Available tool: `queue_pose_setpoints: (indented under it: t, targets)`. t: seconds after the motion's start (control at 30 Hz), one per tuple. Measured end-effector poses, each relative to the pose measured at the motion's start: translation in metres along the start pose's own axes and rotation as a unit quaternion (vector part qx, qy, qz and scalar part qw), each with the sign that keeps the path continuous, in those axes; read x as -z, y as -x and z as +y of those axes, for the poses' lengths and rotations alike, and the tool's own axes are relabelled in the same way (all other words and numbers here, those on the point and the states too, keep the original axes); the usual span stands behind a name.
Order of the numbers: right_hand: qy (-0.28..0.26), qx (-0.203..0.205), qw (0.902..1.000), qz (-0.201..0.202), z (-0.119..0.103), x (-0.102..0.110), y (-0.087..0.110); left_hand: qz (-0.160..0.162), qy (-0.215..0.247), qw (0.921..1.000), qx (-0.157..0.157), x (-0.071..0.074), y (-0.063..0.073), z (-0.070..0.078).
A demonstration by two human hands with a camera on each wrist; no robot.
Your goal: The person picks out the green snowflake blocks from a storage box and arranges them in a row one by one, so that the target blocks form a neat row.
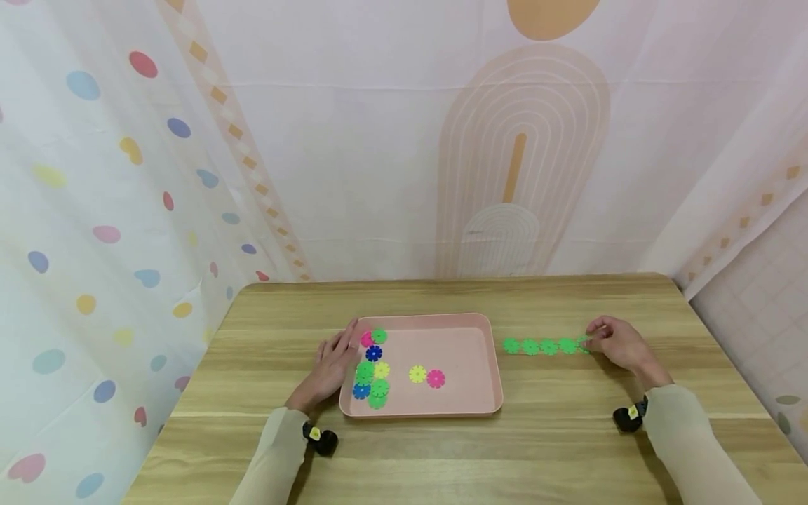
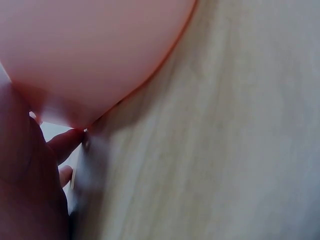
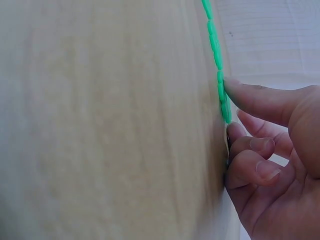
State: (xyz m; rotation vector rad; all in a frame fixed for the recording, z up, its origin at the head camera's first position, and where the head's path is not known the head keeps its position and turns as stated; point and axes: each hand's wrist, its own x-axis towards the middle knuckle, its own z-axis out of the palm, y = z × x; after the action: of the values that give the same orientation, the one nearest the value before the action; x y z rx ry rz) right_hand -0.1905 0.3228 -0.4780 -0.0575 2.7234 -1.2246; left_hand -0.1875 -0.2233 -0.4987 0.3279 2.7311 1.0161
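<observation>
A row of green snowflake discs [image 1: 549, 346], linked end to end, lies on the table to the right of the pink tray [image 1: 467, 358]. At its right end my right hand [image 1: 621, 344] pinches the last disc; in the right wrist view the thumb [image 3: 260, 100] is on the green row and the other fingers are curled below. My left hand [image 1: 331, 365] rests against the tray's left rim, its fingers lying along the edge. Inside the tray's left side, green discs [image 1: 365, 373] overlap with blue, yellow and pink ones. A yellow disc [image 1: 417, 374] and a pink disc [image 1: 435, 379] lie near its middle.
The wooden table [image 1: 416, 463] reaches back to a patterned curtain [image 1: 379, 175]. Another curtain with coloured spots hangs at the left. A small black camera [image 1: 322, 440] is strapped at the left wrist and another camera [image 1: 628, 419] at the right.
</observation>
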Motion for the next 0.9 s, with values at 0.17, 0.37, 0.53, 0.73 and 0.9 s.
queue_pose_setpoints:
  t: [0.17,0.37,0.53,0.73,0.9]
  targets:
    - [0.003,-0.001,1.0000,0.000,-0.002,0.002,-0.001,0.000,0.002,1.0000,0.000,0.000,-0.001,-0.001]
    - [0.014,0.021,0.9995,0.016,-0.013,0.003,-0.004,0.004,-0.001,1.0000,0.002,-0.001,-0.001,-0.002]
    - [0.024,0.040,0.9988,0.015,-0.034,0.002,-0.011,0.006,0.002,1.0000,-0.002,-0.001,0.000,-0.001]
    - [0.011,0.076,0.9970,0.005,-0.063,-0.009,-0.023,0.004,0.000,1.0000,0.001,0.000,0.000,-0.001]
    - [-0.010,0.116,0.9932,-0.010,-0.092,-0.025,-0.039,0.001,0.000,1.0000,0.007,0.000,-0.001,-0.001]
